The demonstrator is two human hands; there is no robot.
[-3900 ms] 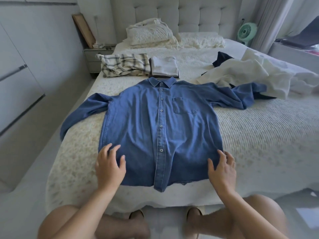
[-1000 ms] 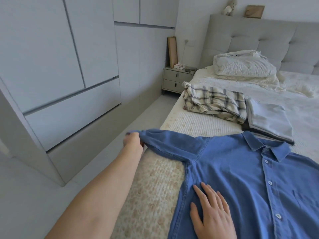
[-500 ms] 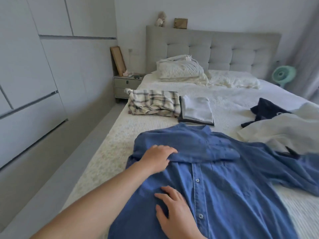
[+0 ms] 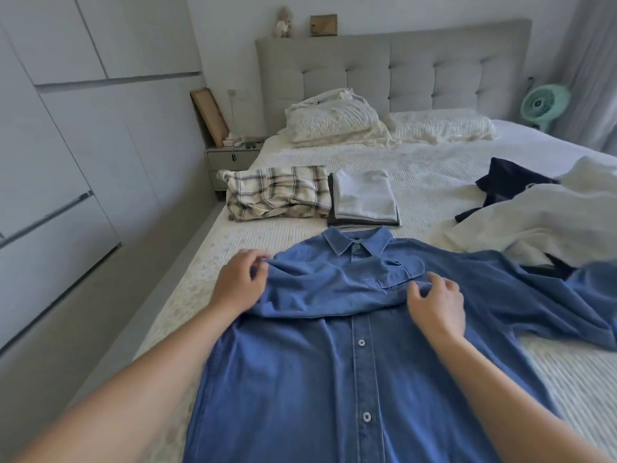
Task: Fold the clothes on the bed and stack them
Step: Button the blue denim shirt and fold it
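A blue denim shirt (image 4: 337, 372) lies face up and buttoned on the bed (image 4: 434, 162), collar pointing to the headboard. Its left sleeve is folded across the chest, over the pocket. My left hand (image 4: 238, 285) is at the shirt's left shoulder fold, its curled fingers pinching the fabric edge. My right hand (image 4: 437, 305) is at the end of the folded sleeve, fingers curled on the cloth there. The shirt's other sleeve stretches out to the right, partly under a white garment.
Beyond the collar lie a folded plaid garment (image 4: 277, 192) and a folded white-and-grey stack (image 4: 364, 198). A loose white garment (image 4: 541, 222) and a dark navy one (image 4: 507, 182) lie at right. Pillows (image 4: 334, 121) sit by the headboard. A wardrobe (image 4: 66, 162) lines the left.
My left hand has carried the left sleeve over the chest and gone back to the shoulder fold. My right hand has moved from the lower front up to the sleeve's end.
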